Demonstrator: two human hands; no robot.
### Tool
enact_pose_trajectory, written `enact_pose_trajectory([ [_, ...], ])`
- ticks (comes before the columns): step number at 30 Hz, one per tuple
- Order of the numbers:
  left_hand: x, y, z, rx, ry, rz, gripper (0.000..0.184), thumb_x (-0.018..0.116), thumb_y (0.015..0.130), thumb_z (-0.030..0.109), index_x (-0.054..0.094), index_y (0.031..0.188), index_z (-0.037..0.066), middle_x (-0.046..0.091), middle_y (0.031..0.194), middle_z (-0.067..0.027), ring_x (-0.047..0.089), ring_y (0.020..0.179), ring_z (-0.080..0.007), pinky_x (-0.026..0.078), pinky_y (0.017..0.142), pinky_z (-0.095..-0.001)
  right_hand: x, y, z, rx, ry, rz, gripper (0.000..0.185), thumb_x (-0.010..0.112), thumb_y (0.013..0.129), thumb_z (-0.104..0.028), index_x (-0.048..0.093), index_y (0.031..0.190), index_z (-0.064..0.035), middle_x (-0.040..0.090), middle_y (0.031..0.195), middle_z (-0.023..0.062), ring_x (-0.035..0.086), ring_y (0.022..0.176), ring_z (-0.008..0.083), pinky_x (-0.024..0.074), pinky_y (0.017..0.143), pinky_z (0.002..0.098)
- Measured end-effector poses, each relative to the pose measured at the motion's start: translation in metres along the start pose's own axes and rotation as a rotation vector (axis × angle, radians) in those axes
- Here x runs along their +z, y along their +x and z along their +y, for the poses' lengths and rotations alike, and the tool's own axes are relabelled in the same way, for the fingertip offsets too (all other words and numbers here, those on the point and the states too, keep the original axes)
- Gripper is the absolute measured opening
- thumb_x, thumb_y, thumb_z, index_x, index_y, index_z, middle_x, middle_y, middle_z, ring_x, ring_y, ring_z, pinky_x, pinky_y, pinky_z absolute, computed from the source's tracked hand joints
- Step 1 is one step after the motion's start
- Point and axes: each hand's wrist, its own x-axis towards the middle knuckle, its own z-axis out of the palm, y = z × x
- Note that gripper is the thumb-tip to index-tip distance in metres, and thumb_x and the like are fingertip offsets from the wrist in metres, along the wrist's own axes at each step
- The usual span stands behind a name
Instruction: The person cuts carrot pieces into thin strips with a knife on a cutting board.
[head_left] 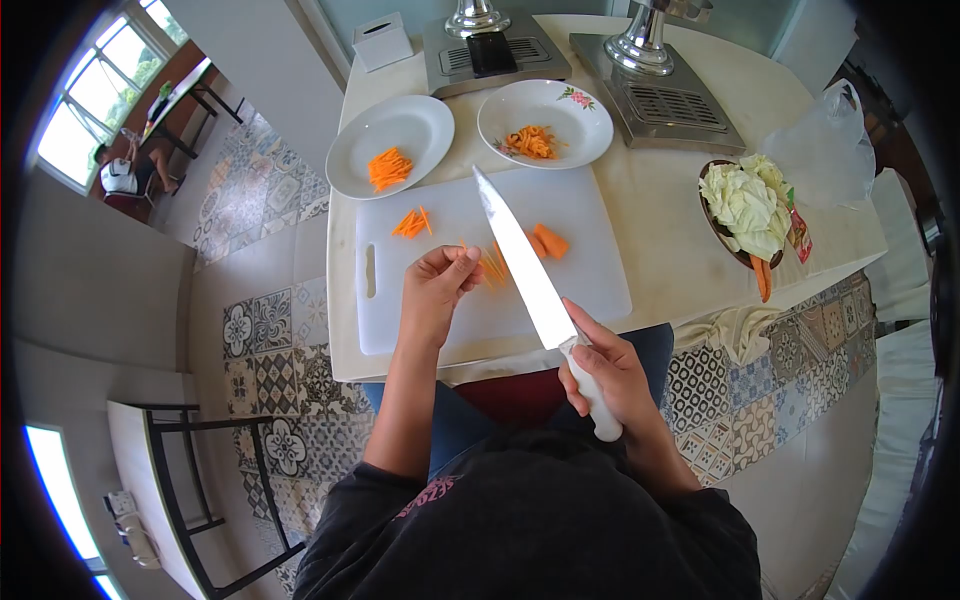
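White board (597,265) bare along right edge; right hand (618,375) holds knife (522,260).

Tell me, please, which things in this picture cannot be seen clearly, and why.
Head view: part of the carrot chunks, hidden behind the knife blade.
Head view: how many thin carrot strips the left hand pinches; its fingers cover them.
Head view: the inside of the brown bowl, covered by cabbage leaves.
Head view: the print on the red packet, too small.
Head view: tops of the metal pedestals, cut off by the upper edge.
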Motion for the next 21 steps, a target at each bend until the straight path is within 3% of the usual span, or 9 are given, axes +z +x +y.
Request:
enact_pose_trajectory([
  [2, 0.001, -0.004, 0.008, 0.103, 0.455, 0.129, 0.024, 0.074, 0.09, 0.021, 0.073, 0.093, -0.003, 0.072, 0.078, -0.0046, 0.065, 0.071, -0.0128, 0.05, 0.07, -0.0259, -0.004, 0.0, -0.004, -0.028, -0.162, 0.076, 0.054, 0.051, 0.104, -0.015, 0.034, 0.155, -0.0092, 0.056, 0.069, 0.0032, 0.051, 0.051, 0.0088, 0.0447, 0.05, 0.0239],
  [5, -0.002, -0.006, 0.004, 0.183, 0.749, 0.219, 0.018, 0.074, 0.087, 0.014, 0.075, 0.092, -0.004, 0.074, 0.077, -0.0108, 0.069, 0.069, -0.0149, 0.052, 0.065, -0.0277, -0.009, -0.004, -0.013, 0.011, -0.374, 0.135, 0.052, 0.053, 0.103, -0.013, 0.04, 0.153, -0.0101, 0.055, 0.068, 0.0022, 0.051, 0.052, 0.0066, 0.0462, 0.05, 0.0235],
  [10, 0.004, -0.014, 0.012, 0.149, 0.854, 0.238, 0.016, 0.074, 0.082, 0.012, 0.076, 0.089, -0.002, 0.073, 0.076, -0.0142, 0.07, 0.068, -0.0172, 0.053, 0.064, -0.0294, -0.003, -0.009, -0.029, 0.191, -0.521, 0.183, 0.049, 0.051, 0.104, -0.015, 0.043, 0.152, -0.0136, 0.056, 0.067, 0.0029, 0.053, 0.052, 0.0078, 0.0483, 0.051, 0.0246],
  [17, 0.003, -0.012, -0.001, 0.28, 0.934, 0.261, 0.013, 0.074, 0.08, 0.01, 0.076, 0.087, -0.001, 0.071, 0.076, -0.0124, 0.066, 0.066, -0.0248, 0.052, 0.067, -0.034, -0.004, -0.016, -0.033, 0.246, -0.409, 0.178, 0.047, 0.05, 0.105, -0.021, 0.044, 0.151, -0.0155, 0.056, 0.068, 0.0037, 0.056, 0.052, 0.0102, 0.05, 0.051, 0.0257],
  [21, -0.002, -0.024, -0.018, 0.421, 1.081, 0.242, 0.021, 0.072, 0.082, 0.011, 0.075, 0.101, 0.002, 0.067, 0.09, -0.0104, 0.061, 0.086, -0.0284, 0.048, 0.082, -0.0388, -0.01, -0.033, -0.032, 0.308, -0.357, 0.18, 0.049, 0.053, 0.103, -0.02, 0.043, 0.152, -0.0166, 0.059, 0.067, 0.0049, 0.056, 0.05, 0.0109, 0.0487, 0.048, 0.0257],
])
